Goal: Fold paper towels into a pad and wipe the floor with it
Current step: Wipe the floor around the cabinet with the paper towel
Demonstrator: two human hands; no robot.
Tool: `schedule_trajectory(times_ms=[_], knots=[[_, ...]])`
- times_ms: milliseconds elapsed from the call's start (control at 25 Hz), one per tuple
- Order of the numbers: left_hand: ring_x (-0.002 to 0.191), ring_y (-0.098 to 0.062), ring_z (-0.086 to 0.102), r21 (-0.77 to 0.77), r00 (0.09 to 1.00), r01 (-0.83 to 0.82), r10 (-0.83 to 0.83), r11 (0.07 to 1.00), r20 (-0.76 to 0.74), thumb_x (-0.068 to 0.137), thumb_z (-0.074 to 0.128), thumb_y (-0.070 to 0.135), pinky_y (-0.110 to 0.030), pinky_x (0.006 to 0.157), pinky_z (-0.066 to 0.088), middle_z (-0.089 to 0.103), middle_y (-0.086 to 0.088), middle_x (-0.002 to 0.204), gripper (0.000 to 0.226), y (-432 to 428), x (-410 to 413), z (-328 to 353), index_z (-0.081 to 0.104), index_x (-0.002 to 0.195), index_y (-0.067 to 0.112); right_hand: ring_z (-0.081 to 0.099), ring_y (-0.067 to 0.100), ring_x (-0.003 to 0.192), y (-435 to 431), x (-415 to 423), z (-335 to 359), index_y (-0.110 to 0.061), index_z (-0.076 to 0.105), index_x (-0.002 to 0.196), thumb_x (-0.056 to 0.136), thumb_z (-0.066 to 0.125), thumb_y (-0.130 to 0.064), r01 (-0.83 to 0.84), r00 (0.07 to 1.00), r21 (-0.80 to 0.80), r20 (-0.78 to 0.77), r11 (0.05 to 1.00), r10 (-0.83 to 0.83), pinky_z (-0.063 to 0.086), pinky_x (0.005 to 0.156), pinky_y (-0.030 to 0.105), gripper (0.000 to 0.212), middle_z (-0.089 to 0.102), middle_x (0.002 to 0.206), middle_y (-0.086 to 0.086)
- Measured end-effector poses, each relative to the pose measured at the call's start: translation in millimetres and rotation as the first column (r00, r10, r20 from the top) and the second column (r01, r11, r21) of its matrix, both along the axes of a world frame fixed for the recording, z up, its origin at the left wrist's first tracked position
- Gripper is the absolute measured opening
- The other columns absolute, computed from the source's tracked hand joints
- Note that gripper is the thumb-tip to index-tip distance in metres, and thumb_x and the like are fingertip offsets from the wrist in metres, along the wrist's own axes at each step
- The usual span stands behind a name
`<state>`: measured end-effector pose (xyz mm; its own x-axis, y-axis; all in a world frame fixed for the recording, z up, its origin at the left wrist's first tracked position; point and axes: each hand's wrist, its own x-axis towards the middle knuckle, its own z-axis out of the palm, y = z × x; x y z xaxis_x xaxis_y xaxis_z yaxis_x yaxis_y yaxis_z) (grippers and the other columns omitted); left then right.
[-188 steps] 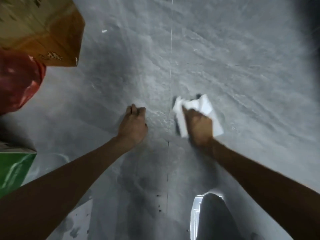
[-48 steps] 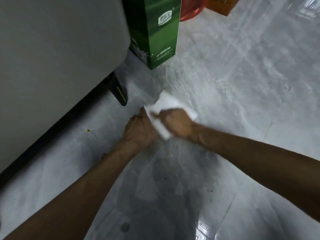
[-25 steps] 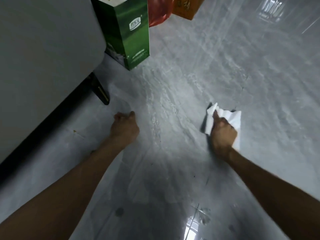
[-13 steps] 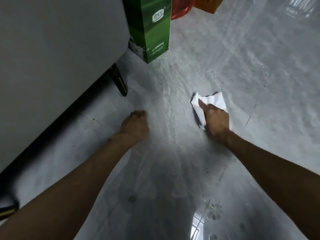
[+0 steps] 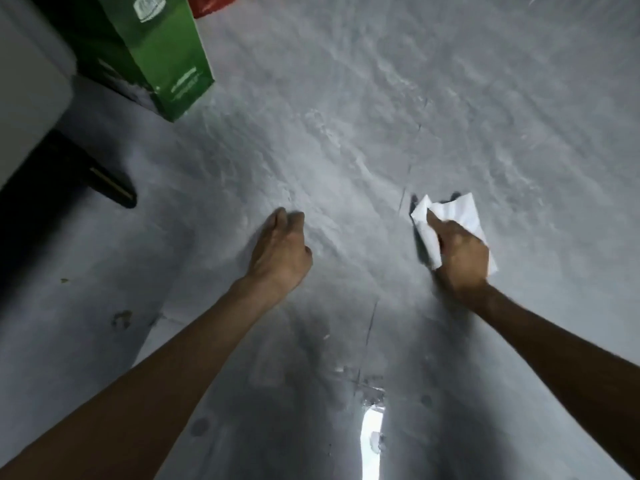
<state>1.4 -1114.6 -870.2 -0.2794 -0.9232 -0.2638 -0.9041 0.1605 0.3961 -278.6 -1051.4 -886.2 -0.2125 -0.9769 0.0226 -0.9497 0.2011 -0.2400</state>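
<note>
A white folded paper towel pad (image 5: 453,211) lies pressed flat on the grey marbled floor (image 5: 346,133), right of centre. My right hand (image 5: 459,256) sits on top of the pad, fingers curled over it and gripping it, hiding its near half. My left hand (image 5: 280,252) rests on the bare floor to the left, about a forearm's length from the pad, fingers curled into a loose fist with nothing in it. Both forearms reach in from the bottom corners.
A green carton (image 5: 162,60) stands at the upper left, with something red (image 5: 211,3) behind it. A white appliance or furniture side (image 5: 27,91) with a dark foot (image 5: 110,185) fills the left edge. A bright reflection (image 5: 372,441) shows on the floor below centre.
My right hand slid the pad over the floor, out to the right, back toward the middle, then right again. My left hand stayed planted on the floor. The view shifted with my head.
</note>
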Motion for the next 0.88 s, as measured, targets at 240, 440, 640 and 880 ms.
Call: schedule_trajectory(times_ms=[240, 440, 640, 880], knots=[[0.14, -0.033, 0.017, 0.056, 0.96, 0.239, -0.244, 0.97, 0.139, 0.086, 0.05, 0.021, -0.039, 0.111, 0.029, 0.022, -0.018, 0.149, 0.058, 17, -31, -2, 0.034, 0.14, 0.011, 0.059, 0.017, 0.074, 122, 79, -18, -0.033, 0.047, 0.142, 0.098, 0.045, -0.009, -0.863, 0.503, 0.054, 0.019, 0.501, 0.864, 0.047, 0.07, 0.031, 0.05, 0.057, 0.08, -0.003], [0.133, -0.032, 0.029, 0.003, 0.951, 0.253, -0.249, 0.968, 0.182, 0.087, 0.048, 0.021, -0.039, 0.11, 0.031, 0.032, -0.018, 0.143, 0.055, 28, -43, 5, 0.035, 0.139, 0.009, 0.063, 0.03, 0.104, 59, -72, 15, -0.037, 0.055, 0.131, 0.096, 0.052, -0.022, -0.278, 0.942, 0.116, -0.16, 0.954, 0.294, 0.042, 0.076, 0.028, 0.039, 0.067, 0.108, 0.011], [0.145, -0.026, 0.014, -0.001, 0.917, 0.398, -0.398, 0.917, -0.007, 0.09, 0.048, 0.02, -0.031, 0.117, 0.016, 0.021, -0.013, 0.154, 0.06, 49, -109, 5, 0.028, 0.146, 0.01, 0.065, 0.033, 0.088, 90, -49, -12, -0.029, 0.036, 0.148, 0.093, 0.051, -0.012, 0.204, 0.978, 0.101, -0.073, 0.974, -0.197, 0.051, 0.073, 0.041, 0.059, 0.065, 0.099, 0.01], [0.144, -0.027, 0.015, -0.076, 0.806, 0.586, -0.59, 0.807, -0.045, 0.086, 0.051, 0.016, -0.026, 0.116, 0.008, 0.023, -0.016, 0.152, 0.059, 72, -171, -5, 0.033, 0.141, 0.007, 0.065, 0.025, 0.082, 154, -110, -4, -0.03, 0.048, 0.141, 0.101, 0.039, -0.013, -0.699, 0.671, 0.159, -0.193, 0.697, 0.716, 0.054, 0.072, 0.032, 0.045, 0.065, 0.09, 0.003]])
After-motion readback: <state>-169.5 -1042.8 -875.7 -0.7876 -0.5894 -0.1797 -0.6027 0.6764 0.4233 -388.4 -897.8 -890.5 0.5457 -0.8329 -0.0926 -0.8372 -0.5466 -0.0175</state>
